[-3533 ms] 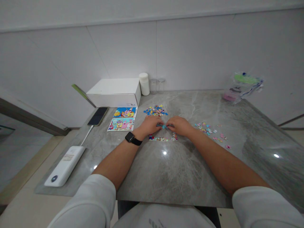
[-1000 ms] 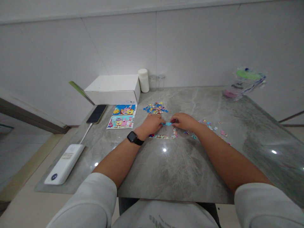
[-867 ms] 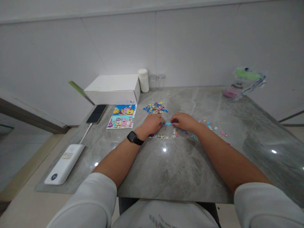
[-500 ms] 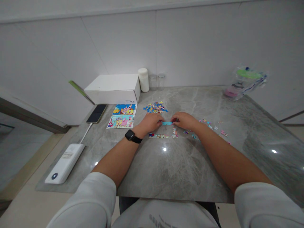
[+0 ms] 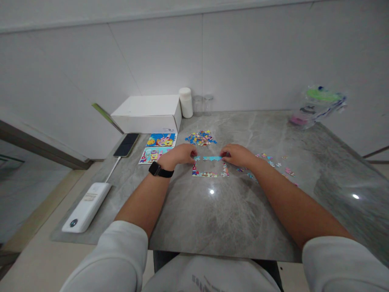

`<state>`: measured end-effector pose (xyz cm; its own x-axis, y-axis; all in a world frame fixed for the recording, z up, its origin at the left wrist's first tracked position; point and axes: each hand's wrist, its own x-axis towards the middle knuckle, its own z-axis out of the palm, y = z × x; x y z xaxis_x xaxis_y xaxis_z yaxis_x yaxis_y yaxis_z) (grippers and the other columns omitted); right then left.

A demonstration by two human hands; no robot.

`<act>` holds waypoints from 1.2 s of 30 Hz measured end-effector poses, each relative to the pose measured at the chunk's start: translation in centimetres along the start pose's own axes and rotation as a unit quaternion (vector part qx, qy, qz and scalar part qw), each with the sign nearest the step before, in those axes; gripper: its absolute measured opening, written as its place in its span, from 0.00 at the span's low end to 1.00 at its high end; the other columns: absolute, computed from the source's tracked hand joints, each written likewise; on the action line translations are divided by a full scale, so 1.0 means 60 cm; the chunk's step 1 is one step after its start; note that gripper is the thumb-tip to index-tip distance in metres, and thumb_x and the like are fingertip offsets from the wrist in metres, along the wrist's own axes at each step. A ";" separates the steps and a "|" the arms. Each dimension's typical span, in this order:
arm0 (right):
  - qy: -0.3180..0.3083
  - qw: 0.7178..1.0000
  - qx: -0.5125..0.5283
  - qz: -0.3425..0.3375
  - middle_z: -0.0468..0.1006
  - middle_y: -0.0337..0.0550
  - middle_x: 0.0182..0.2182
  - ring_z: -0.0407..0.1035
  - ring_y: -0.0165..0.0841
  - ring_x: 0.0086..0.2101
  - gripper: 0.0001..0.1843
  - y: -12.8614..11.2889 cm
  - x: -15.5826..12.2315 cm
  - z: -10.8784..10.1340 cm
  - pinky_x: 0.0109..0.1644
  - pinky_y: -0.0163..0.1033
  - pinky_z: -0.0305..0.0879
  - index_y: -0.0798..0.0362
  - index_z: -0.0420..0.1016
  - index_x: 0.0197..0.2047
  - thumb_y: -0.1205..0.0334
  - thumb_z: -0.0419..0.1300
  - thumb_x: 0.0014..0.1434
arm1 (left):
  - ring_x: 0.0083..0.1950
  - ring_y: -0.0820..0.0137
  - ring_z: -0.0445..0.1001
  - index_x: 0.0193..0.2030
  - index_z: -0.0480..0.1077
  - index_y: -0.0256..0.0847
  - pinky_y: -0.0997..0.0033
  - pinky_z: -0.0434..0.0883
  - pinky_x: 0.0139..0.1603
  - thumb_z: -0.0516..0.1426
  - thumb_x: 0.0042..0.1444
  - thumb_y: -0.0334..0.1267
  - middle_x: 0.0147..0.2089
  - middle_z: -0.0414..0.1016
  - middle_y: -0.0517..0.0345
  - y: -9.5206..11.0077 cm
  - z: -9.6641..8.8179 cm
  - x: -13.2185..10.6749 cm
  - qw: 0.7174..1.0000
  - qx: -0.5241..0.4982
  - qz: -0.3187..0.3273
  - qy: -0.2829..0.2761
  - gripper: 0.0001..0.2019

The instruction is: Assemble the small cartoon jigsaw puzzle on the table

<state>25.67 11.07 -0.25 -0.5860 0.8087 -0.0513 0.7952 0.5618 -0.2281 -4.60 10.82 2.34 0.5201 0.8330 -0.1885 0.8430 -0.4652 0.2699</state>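
Both hands lie on the grey table, left hand and right hand loosely curled, fingertips at the two ends of the blue strip topping the puzzle frame between them; whether they pinch or only press it cannot be told. Beyond the left hand sits a white box, picture cards just beside that hand. A pile of pieces lies just beyond both hands, loose pieces beside the right wrist.

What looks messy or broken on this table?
Nothing looks broken, but loose puzzle pieces lie scattered right of the puzzle frame, and a pile sits behind it. The frame is only an outline, bare inside.
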 end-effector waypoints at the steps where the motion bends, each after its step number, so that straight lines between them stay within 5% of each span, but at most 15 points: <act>1: 0.002 1.000 -0.001 -0.002 0.84 0.47 0.46 0.76 0.38 0.44 0.10 -0.001 0.000 0.001 0.48 0.38 0.65 0.51 0.84 0.48 0.62 0.65 0.64 | 0.49 0.61 0.80 0.50 0.81 0.41 0.68 0.73 0.49 0.70 0.51 0.39 0.49 0.84 0.53 0.002 0.002 0.000 1.000 0.004 0.001 -0.007 0.18; 14: -0.006 1.000 0.002 -0.016 0.83 0.47 0.45 0.75 0.38 0.44 0.10 -0.006 0.003 0.002 0.48 0.38 0.64 0.51 0.84 0.47 0.61 0.65 0.64 | 0.44 0.62 0.79 0.48 0.80 0.42 0.68 0.70 0.43 0.70 0.48 0.40 0.46 0.83 0.55 -0.004 0.018 0.006 1.000 0.009 -0.006 -0.012 0.19; 28: -0.020 1.000 0.011 0.017 0.86 0.46 0.43 0.76 0.37 0.41 0.10 -0.007 -0.006 -0.025 0.43 0.37 0.62 0.51 0.84 0.46 0.60 0.64 0.64 | 0.47 0.61 0.79 0.48 0.79 0.41 0.67 0.71 0.45 0.69 0.51 0.43 0.48 0.83 0.53 0.009 0.002 -0.001 1.000 0.025 -0.010 -0.008 0.18; 36: -0.125 0.991 0.032 0.034 0.87 0.43 0.40 0.78 0.35 0.38 0.10 -0.018 -0.015 -0.029 0.38 0.35 0.63 0.49 0.85 0.44 0.55 0.68 0.61 | 0.47 0.62 0.79 0.49 0.78 0.41 0.68 0.71 0.46 0.68 0.54 0.42 0.48 0.83 0.53 0.009 0.004 0.000 1.000 0.022 -0.007 0.008 0.16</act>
<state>25.59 10.02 1.74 -0.5585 0.7710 -0.3061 0.8271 0.4896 -0.2759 -4.10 10.51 2.26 0.5065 0.8441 -0.1762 0.8555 -0.4663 0.2253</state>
